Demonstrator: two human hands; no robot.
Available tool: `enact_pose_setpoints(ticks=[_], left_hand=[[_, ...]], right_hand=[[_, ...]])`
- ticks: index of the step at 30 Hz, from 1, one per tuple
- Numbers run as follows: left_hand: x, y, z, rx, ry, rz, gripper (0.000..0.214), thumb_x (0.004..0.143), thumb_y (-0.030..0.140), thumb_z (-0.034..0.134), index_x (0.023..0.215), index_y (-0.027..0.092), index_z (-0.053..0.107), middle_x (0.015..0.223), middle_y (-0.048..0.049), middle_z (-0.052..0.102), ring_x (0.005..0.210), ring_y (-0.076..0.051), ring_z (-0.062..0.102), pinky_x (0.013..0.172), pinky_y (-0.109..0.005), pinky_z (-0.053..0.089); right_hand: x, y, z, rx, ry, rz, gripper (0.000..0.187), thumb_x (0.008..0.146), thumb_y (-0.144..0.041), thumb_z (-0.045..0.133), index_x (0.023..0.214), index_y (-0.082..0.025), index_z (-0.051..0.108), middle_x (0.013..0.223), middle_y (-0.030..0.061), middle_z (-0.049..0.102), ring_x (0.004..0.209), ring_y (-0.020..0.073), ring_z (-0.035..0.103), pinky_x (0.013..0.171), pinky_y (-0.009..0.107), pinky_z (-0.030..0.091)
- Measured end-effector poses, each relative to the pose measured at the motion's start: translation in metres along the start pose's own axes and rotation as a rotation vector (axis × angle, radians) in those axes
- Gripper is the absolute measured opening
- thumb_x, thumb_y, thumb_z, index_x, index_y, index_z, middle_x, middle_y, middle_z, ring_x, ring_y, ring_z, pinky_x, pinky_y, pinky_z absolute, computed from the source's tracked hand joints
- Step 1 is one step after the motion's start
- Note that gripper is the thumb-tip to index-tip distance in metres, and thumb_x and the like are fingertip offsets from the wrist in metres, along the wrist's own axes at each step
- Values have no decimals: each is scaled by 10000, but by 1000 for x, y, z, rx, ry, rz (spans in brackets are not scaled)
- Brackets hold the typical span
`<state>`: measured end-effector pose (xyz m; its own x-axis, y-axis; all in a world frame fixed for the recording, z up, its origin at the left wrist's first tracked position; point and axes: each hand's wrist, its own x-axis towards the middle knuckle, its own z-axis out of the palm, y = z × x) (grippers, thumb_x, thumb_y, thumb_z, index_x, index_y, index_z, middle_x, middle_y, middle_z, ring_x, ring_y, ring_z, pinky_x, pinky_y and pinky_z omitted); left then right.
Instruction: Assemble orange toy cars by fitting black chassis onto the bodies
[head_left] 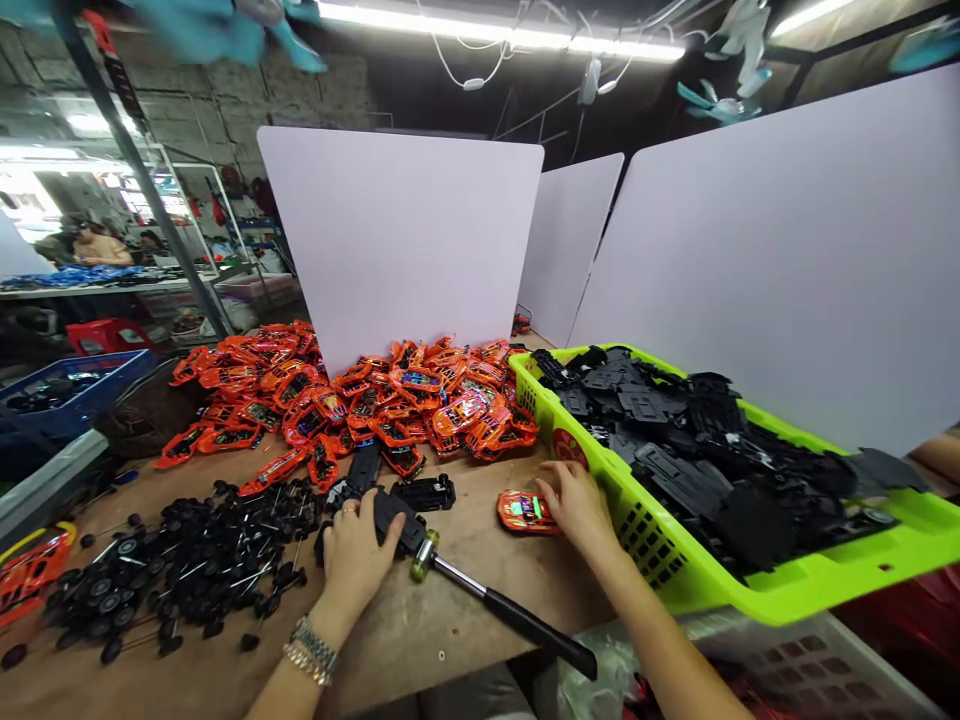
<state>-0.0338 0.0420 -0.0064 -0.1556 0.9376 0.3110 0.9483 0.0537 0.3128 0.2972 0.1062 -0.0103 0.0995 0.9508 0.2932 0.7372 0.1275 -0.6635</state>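
My left hand (pixel 354 548), with a metal-link bracelet on its wrist, is closed round a black toy car chassis (pixel 396 520) on the worktable. Just behind that lies another black chassis (pixel 426 492). A hammer (pixel 487 598) with a yellowish head rests beside my left fingers, its black handle slanting toward the front right. My right hand (pixel 576 502) grips the right end of an orange toy car body (pixel 519 510), which sits flat on the table. The fingertips there are partly hidden.
Orange car bodies (pixel 442 395) are heaped at the back. Wheel axles (pixel 202 560) form a pile at left. A lime-green basket (pixel 652 530) full of black chassis stands at right, before white partitions (pixel 405 240). A co-worker (pixel 97 245) sits far left.
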Motion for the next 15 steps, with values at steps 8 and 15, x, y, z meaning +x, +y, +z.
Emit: enact_pose_setpoints(ticks=[8, 15], left_hand=[[14, 12, 16, -206, 15, -135, 503, 769, 353, 657, 1223, 139, 624, 1043, -138, 563, 1015, -329, 570, 883, -446, 424], [14, -17, 23, -615, 94, -275, 374, 876, 425, 538, 1132, 171, 636, 991, -97, 609, 951, -246, 634, 921, -437, 484]], right_hand=[[-33, -111, 104, -72, -382, -299, 203, 923, -246, 544, 1076, -212, 673, 1046, 104, 695, 1028, 269, 626, 883, 405, 475], [-39, -148, 140, 423, -436, -207, 190, 872, -245, 572, 1055, -196, 589, 1049, 74, 678, 941, 216, 653, 833, 337, 515]])
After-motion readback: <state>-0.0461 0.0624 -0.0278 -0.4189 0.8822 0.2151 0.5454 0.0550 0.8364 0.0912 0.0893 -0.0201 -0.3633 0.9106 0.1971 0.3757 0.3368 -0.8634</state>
